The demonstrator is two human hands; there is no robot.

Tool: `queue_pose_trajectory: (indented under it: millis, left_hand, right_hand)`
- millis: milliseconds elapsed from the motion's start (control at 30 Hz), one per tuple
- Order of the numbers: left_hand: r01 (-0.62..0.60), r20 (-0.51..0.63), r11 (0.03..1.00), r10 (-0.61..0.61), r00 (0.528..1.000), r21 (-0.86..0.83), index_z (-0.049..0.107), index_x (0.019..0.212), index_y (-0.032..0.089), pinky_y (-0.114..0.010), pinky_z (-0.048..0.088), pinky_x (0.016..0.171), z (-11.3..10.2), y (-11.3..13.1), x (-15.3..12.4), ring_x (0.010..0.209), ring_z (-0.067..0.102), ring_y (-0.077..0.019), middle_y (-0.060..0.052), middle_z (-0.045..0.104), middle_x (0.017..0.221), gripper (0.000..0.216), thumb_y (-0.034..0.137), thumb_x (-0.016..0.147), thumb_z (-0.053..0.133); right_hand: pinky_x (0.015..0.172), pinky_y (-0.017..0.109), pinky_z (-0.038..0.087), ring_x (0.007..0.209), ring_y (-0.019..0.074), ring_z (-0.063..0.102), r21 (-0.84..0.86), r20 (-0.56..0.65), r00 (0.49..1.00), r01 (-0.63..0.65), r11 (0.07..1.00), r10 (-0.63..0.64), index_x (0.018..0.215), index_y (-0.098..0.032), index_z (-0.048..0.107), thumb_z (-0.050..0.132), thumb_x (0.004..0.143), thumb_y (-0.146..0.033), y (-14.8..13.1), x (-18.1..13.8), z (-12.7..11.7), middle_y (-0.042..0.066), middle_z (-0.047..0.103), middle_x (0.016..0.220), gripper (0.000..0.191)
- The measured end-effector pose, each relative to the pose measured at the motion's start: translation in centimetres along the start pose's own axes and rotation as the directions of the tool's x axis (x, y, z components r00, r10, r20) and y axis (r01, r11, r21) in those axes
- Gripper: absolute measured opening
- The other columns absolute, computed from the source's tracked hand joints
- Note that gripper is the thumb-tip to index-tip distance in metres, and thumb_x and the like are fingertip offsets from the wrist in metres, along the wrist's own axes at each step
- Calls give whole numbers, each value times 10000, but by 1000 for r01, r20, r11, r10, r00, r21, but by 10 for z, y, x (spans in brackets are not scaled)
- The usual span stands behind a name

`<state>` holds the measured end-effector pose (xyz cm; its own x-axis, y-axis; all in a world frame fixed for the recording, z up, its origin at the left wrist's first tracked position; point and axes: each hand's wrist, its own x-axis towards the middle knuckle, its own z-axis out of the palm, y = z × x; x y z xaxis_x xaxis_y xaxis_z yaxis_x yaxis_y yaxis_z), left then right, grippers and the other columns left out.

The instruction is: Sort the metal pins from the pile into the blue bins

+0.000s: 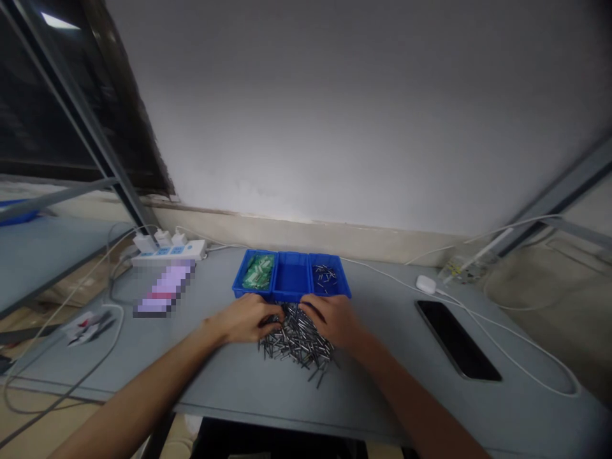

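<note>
A loose pile of thin metal pins (303, 344) lies on the grey table in front of a blue three-compartment tray (292, 296). At the pile's left side is my left hand (246, 317), its thumb and forefinger bent close together at the pins. My right hand (335, 320) rests at the upper right of the pile, fingers curled in near the tray's front wall. Whatever either set of fingertips grips is too small to make out. Green-and-clear small packets (259, 272) fill the left compartment. Several scattered pins (326, 274) lie in the right one; the middle one shows bare blue.
A dark phone (456, 341) lies on the right, near a white charger case (426, 284) and loose white cables. A power strip (169, 253) with plugs and a pixelated purple-screened device (167, 287) are on the left. The wall (354, 127) rises behind the table.
</note>
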<state>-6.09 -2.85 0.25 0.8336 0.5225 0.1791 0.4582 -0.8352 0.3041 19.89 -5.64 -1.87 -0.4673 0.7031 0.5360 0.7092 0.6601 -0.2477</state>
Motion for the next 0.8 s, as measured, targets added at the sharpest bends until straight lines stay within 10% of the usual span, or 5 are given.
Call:
queue_pose_trajectory:
  millis: [800]
  left_hand:
    - [63,-150,997,-70,986,-48,611,1073,211,-253,435,660,8,7,4,722,674,-158,2,704,830,213,340,1095,443]
  right_hand:
    - [632,278,374,673,151,684,17,69,990,124,992,-125,984,-195,701,486,1086,-252,-9,-3,8,18,761,827,244]
